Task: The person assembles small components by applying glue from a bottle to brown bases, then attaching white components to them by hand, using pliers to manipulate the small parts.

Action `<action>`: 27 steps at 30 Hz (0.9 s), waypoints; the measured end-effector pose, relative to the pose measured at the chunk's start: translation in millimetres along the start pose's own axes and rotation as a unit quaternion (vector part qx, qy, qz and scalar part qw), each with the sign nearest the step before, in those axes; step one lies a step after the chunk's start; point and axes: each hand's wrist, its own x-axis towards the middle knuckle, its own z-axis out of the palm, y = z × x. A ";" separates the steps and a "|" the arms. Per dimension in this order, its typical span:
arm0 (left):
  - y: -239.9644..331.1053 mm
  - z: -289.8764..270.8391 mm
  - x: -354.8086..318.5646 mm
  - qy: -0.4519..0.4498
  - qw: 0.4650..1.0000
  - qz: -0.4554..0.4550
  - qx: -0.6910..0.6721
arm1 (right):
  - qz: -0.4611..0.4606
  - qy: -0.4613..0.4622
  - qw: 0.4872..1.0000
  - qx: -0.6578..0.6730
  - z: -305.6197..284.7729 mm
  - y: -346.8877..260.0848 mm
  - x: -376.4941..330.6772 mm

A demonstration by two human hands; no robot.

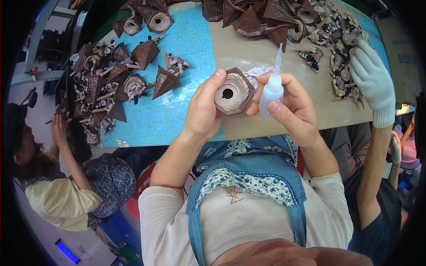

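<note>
My left hand (202, 106) grips a brown six-sided piece (234, 104) by its left edge. Its beige, swirled hollow faces up, with a dark round hole in the middle. Held in my right hand (296, 108) is a small translucent squeeze bottle (271, 96), its long thin nozzle pointing up. The bottle is just right of the piece, with the nozzle away from the hole. Right-hand fingers reach close to the piece's right edge; whether they touch it I cannot tell. A crumpled white cloth or tissue (258, 72) shows behind my hands.
Assembled brown-and-beige figurines (95, 86) crowd the table's left side. More brown pointed pieces (250, 22) lie at the far edge. Small figures (339, 40) are heaped at right, where a co-worker's gloved hand (372, 80) reaches in. Another person (57, 177) works at left.
</note>
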 end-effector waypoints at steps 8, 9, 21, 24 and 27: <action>-7.6 -9.5 -29.8 -0.125 0.990 0.061 0.011 | 0.016 0.096 0.970 -0.223 3.8 -33.9 -10.8; -7.0 -10.7 -30.5 -0.125 0.990 0.062 0.007 | 0.018 0.095 0.969 -0.226 1.1 -38.5 -11.9; -14.3 -7.5 -35.6 -0.192 0.971 0.094 0.105 | -0.153 -0.035 0.787 -0.597 23.4 -77.4 -7.3; -16.3 -5.0 -35.9 -0.198 0.972 0.084 0.093 | -0.168 -0.049 0.768 -0.616 25.2 -77.2 -4.8; -16.8 -3.8 -37.2 -0.189 0.976 0.075 0.076 | -0.185 -0.057 0.755 -0.627 28.1 -78.2 -4.0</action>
